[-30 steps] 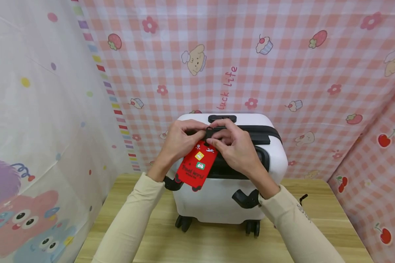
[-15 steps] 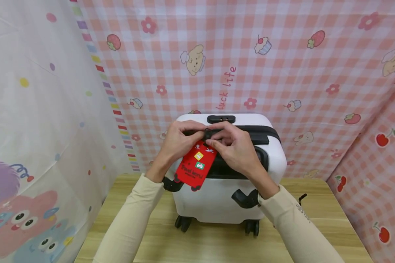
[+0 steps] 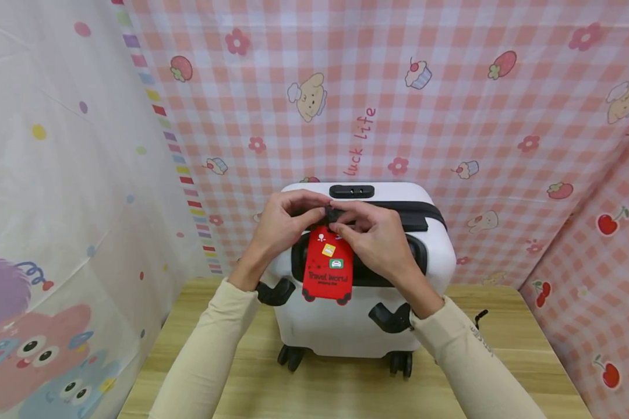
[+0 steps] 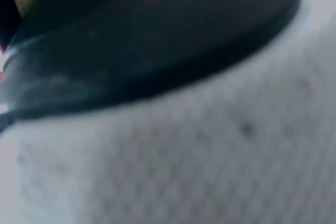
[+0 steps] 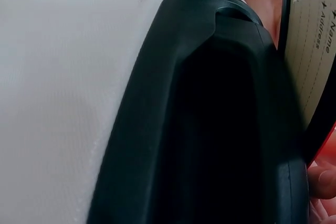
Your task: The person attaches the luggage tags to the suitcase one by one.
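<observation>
A red luggage tag printed "Travel World" hangs upright in front of a white suitcase. Its short black strap runs up between both hands. From the left, my left hand pinches the strap between thumb and fingers. My right hand pinches it from the other side, index fingertip close to the left hand's fingers. The right wrist view shows the back of the tag, a cream card with name and address lines. Fingers cover much of the strap and part of the suitcase's black side handle.
The suitcase stands on its black wheels on a wood-grain table. A black combination lock sits near its top. Behind hangs a pink checked cloth. A small black cord end shows right of the suitcase.
The luggage tag has swung from a slant toward the lower left to hanging straight down, slightly farther right. Both hands keep nearly the same place and grip on its strap.
</observation>
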`<action>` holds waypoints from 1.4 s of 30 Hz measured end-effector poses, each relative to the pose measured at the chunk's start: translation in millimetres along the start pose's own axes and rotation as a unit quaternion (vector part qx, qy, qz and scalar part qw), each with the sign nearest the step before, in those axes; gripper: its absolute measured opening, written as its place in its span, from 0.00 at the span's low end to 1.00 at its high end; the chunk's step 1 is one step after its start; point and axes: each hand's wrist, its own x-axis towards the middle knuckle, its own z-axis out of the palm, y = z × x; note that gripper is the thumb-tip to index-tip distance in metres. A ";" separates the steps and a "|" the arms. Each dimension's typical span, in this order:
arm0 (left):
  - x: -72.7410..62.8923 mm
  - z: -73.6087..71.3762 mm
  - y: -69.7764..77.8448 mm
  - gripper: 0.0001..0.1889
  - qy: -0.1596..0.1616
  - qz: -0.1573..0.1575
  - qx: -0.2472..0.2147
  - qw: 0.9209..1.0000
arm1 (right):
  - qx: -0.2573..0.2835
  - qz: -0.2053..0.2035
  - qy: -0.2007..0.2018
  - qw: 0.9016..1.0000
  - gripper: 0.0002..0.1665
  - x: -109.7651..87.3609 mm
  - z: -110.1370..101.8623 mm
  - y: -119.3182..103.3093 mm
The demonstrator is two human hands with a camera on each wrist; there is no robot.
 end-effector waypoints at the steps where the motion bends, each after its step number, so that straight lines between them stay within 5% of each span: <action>1: -0.4 -0.3 0.2 0.10 -0.001 0.005 -0.009 1.000 | -0.003 0.000 0.002 1.000 0.21 0.0 0.3 0.0; 8: -2.0 -0.6 1.9 0.10 -0.002 0.020 -0.033 0.999 | -0.023 0.011 0.008 1.000 0.21 -0.4 0.4 -1.5; 21: -5.8 -1.1 6.5 0.12 -0.017 0.012 0.035 0.999 | -0.019 0.033 -0.007 0.999 0.21 2.5 1.2 -3.4; 30: -8.1 0.4 5.2 0.10 0.005 0.025 0.089 0.996 | -0.025 0.013 -0.021 0.999 0.15 2.0 0.6 -3.4; 42: -7.7 1.9 3.5 0.09 -0.018 0.019 0.084 0.996 | 0.006 -0.001 -0.024 1.000 0.08 0.1 -1.1 -1.2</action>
